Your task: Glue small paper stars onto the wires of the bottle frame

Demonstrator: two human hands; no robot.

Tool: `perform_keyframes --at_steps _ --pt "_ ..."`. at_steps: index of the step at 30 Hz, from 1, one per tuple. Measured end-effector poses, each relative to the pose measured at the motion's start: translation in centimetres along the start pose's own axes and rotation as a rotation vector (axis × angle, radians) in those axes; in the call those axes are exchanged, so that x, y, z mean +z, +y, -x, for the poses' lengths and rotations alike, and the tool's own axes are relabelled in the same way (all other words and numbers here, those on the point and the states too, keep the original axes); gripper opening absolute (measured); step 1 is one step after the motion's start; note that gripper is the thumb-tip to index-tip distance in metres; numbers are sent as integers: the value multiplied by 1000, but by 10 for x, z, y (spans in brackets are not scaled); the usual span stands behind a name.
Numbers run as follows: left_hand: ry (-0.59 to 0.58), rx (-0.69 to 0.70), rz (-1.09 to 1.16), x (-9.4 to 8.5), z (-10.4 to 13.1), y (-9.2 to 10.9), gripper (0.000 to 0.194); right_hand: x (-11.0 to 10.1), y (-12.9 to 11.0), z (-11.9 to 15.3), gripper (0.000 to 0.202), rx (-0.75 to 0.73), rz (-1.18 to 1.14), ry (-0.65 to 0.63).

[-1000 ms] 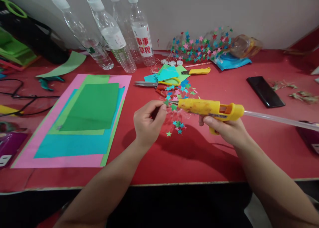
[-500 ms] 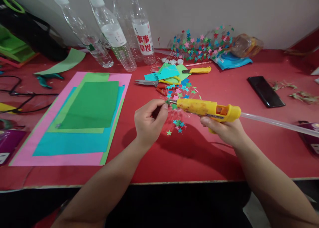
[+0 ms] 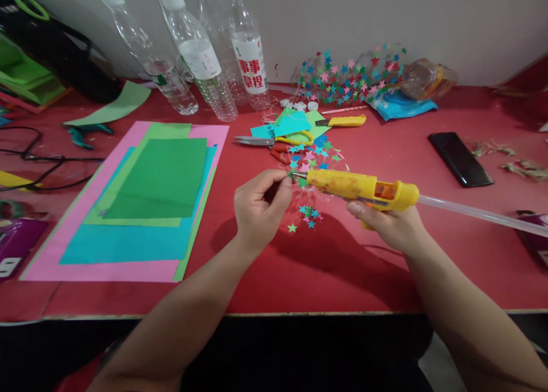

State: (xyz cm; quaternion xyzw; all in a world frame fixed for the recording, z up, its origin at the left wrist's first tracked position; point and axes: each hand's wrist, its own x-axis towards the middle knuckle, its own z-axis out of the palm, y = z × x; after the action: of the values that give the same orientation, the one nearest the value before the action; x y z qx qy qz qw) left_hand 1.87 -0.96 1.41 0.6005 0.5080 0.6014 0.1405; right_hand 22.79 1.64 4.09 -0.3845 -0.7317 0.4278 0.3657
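My right hand is wrapped round a yellow hot glue gun, with a clear glue stick jutting from its back end. The metal nozzle points left and meets the fingertips of my left hand. Thumb and forefinger there pinch a small green paper star, mostly hidden by the fingers. Behind and below the nozzle, several coloured paper stars lie on the red table.
Stacked coloured paper lies at left. Scissors, a yellow box cutter and paper scraps lie beyond my hands. Plastic bottles stand along the wall beside a star-covered cluster. A black phone rests at right.
The whole view has shifted slightly, so everything sits a little further right. Both hands keep their grip, and the nozzle stays at the star.
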Motion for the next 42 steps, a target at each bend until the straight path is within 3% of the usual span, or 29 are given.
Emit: perform_keyframes --at_steps 10,17,22,25,28,31,35,38,42 --pt "-3 15 -11 0 1 -2 15 1 -1 -1 17 4 -32 -2" --pt "-48 385 -296 -7 -2 3 13 -4 3 2 25 -21 75 118" --pt "-36 279 -203 -4 2 -1 13 -14 16 -9 23 101 -117 350" --pt "-52 197 -117 -2 4 -2 13 -23 27 -20 5 195 -215 403" --pt "-74 141 -73 -2 6 -1 14 -30 41 -31 19 224 -313 500" --pt "-84 124 -63 -2 8 1 15 -37 59 -38 9 340 -166 581" --pt "-125 83 -24 -1 10 3 16 -44 74 -43 28 557 367 461" --pt "-181 12 41 -1 11 5 17 -45 70 -43 44 677 702 228" --pt "-265 -92 180 -1 10 11 17 -40 60 -41 63 685 940 -64"
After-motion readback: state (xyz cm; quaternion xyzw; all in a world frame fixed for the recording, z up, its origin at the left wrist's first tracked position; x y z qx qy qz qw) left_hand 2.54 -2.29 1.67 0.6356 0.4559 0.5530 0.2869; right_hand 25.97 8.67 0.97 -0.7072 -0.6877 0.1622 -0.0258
